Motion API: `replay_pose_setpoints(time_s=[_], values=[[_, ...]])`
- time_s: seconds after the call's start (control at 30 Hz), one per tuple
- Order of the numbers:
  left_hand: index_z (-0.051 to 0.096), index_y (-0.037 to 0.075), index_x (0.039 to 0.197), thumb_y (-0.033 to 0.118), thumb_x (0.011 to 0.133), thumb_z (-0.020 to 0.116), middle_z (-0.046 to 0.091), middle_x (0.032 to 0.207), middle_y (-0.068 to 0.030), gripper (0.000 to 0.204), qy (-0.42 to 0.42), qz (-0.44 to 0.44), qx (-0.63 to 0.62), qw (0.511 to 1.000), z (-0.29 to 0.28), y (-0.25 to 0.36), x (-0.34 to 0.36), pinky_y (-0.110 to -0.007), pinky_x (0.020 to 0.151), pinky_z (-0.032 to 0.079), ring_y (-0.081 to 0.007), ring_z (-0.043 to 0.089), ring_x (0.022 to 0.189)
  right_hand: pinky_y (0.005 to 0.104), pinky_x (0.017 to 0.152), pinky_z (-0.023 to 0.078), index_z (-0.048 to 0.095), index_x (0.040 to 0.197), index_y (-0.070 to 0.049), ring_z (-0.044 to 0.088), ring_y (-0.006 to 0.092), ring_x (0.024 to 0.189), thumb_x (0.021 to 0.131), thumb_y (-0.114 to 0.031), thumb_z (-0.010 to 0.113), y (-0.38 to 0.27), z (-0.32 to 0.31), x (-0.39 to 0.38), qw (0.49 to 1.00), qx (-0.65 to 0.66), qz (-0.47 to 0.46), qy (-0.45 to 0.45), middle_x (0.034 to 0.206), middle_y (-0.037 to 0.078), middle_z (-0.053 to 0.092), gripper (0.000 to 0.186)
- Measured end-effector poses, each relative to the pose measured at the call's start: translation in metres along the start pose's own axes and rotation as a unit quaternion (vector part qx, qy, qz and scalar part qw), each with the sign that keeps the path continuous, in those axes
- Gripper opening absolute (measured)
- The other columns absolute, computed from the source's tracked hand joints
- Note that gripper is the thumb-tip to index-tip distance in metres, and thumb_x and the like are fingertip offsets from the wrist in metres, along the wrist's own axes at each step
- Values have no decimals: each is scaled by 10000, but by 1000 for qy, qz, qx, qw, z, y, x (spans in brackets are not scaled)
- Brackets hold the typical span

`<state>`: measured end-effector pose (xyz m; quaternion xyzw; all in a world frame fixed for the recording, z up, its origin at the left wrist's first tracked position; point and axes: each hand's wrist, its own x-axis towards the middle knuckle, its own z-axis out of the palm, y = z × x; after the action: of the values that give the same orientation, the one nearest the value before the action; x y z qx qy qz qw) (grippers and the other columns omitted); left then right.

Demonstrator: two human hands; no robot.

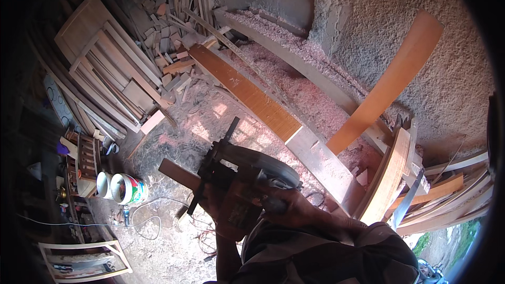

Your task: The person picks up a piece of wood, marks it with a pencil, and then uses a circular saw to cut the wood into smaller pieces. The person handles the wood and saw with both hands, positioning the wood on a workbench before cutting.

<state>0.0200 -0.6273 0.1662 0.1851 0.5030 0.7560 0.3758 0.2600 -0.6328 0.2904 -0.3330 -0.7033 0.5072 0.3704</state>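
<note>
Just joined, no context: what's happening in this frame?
A person in a woodshop holds a circular saw up in front of them with both hands. The right hand grips it from the rear, the left hand from below near the base plate. It is not on any wood. A cord trails over the floor below. Planks lie across heaps of sawdust, with an offcut pile behind and two tins on the floor at left.
</note>
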Motion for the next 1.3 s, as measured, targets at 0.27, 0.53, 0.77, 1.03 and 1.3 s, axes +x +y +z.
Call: replay_pose_setpoints(time_s=[0.27, 0.53, 0.77, 1.03, 1.3], values=[[463, 23, 1403, 356, 971, 693, 583, 1262, -136, 592, -296, -124, 145, 936, -5, -126, 27, -353, 869, 533, -214, 598, 1118, 362, 967, 535, 521, 1464, -100, 686, 216, 1103, 860, -143, 771, 36, -60, -3, 985, -19, 162, 53, 1177, 172, 716, 655], [416, -10, 1444, 179, 856, 776, 523, 1388, -203, 716, -136, 31, 381, 914, 23, -133, 30, -435, 947, 513, -321, 576, 1203, 337, 959, 541, 544, 1414, -27, 674, 187, 1137, 864, -120, 776, 77, -95, 18, 958, -116, 232, 121, 1196, 170, 713, 604], [540, 99, 1256, 334, 818, 830, 691, 1096, -166, 575, -373, -7, 521, 767, 104, -167, 97, -479, 859, 531, -372, 670, 1047, 329, 928, 538, 568, 1383, -18, 677, 172, 1098, 829, -102, 738, 119, -111, 58, 946, -110, 274, 135, 1200, 138, 714, 586], [538, 109, 1199, 333, 829, 807, 703, 1022, -148, 509, -358, 20, 456, 815, 118, -213, 96, -496, 774, 534, -369, 697, 958, 344, 873, 551, 550, 1392, -10, 683, 173, 1018, 811, -129, 748, 148, -119, 64, 931, -123, 324, 112, 1153, 154, 712, 626], [656, 179, 1172, 285, 812, 797, 560, 1101, -118, 401, -325, 26, 482, 813, 118, -237, 92, -475, 782, 533, -344, 650, 975, 351, 870, 550, 555, 1384, -5, 681, 188, 1020, 822, -151, 750, 177, -118, 50, 927, -108, 337, 121, 1144, 167, 704, 612]])
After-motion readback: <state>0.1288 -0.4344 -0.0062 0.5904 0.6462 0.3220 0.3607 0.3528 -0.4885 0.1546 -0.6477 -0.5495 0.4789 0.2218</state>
